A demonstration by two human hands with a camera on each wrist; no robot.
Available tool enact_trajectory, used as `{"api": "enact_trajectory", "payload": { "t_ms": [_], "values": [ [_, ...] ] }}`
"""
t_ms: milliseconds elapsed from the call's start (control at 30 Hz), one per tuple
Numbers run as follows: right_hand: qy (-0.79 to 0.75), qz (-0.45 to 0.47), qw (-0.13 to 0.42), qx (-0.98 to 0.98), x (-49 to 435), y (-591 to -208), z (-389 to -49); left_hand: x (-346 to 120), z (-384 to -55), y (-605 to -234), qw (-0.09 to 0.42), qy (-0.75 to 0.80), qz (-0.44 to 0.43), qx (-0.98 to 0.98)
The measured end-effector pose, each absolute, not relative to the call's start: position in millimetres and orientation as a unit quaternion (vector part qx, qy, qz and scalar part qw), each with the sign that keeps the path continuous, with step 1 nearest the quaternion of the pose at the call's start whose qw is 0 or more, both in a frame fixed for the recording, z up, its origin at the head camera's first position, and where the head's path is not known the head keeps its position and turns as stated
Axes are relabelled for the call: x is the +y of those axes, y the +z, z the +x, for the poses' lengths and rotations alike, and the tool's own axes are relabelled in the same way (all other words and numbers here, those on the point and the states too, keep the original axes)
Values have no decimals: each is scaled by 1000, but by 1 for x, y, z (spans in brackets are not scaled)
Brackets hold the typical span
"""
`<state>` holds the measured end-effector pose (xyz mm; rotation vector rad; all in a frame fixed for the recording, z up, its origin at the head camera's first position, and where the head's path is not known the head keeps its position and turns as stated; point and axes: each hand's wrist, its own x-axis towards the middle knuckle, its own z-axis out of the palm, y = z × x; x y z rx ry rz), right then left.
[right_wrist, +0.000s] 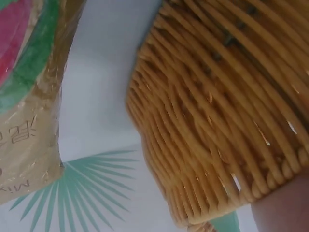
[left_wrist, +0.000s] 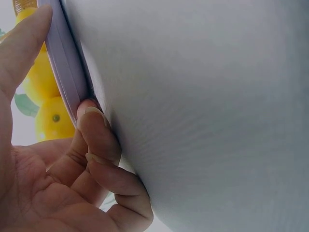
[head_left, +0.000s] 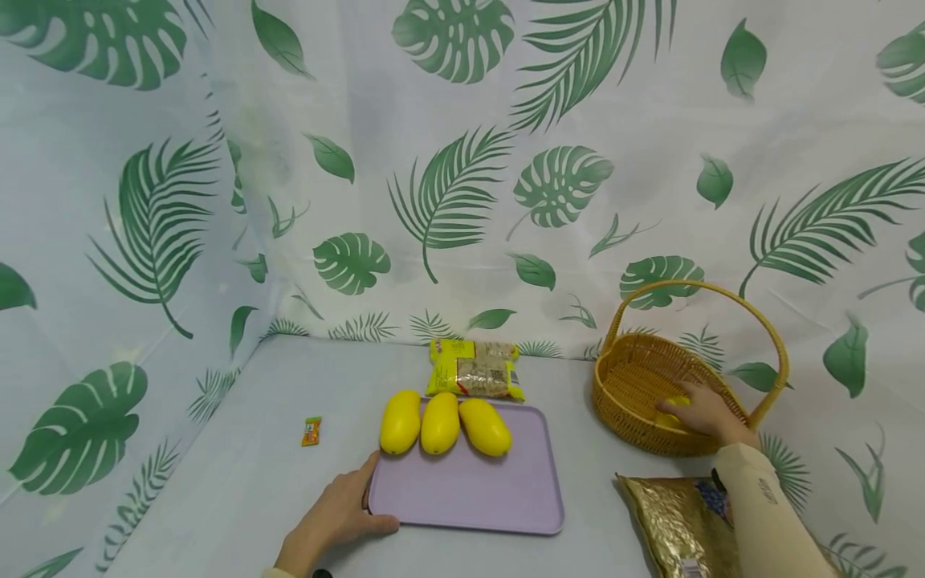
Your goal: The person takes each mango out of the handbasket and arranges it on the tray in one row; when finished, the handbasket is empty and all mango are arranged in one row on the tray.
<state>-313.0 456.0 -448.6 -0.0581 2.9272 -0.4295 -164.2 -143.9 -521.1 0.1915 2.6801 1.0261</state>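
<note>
My left hand (head_left: 341,507) grips the left edge of a lilac tray (head_left: 477,499). In the left wrist view its thumb lies along the rim and the curled fingers (left_wrist: 99,130) reach the underside. Three yellow mangoes lie side by side toward the tray's far left: a left one (head_left: 400,423), a middle one (head_left: 439,424) and a right one (head_left: 486,427). Inside a wicker basket (head_left: 610,397) at the right, my right hand (head_left: 704,411) holds another yellow mango (head_left: 672,413), mostly hidden by the fingers. The right wrist view shows chiefly the basket's woven side (right_wrist: 193,116).
Behind the tray lies a yellow packet (head_left: 477,371) with a clear window. A small orange-wrapped candy (head_left: 311,431) is left of the tray. Below the basket, a gold bag (head_left: 675,518) lies partly under the right forearm. The basket's tall handle (head_left: 697,284) arches over it.
</note>
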Motion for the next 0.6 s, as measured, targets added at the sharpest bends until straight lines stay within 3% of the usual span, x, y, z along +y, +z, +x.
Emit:
{"api": "enact_trajectory", "payload": {
  "t_ms": [600],
  "values": [
    [-141, -58, 91, 984, 451, -458, -314, -145, -164, -521, 130, 361, 71, 921]
  ]
}}
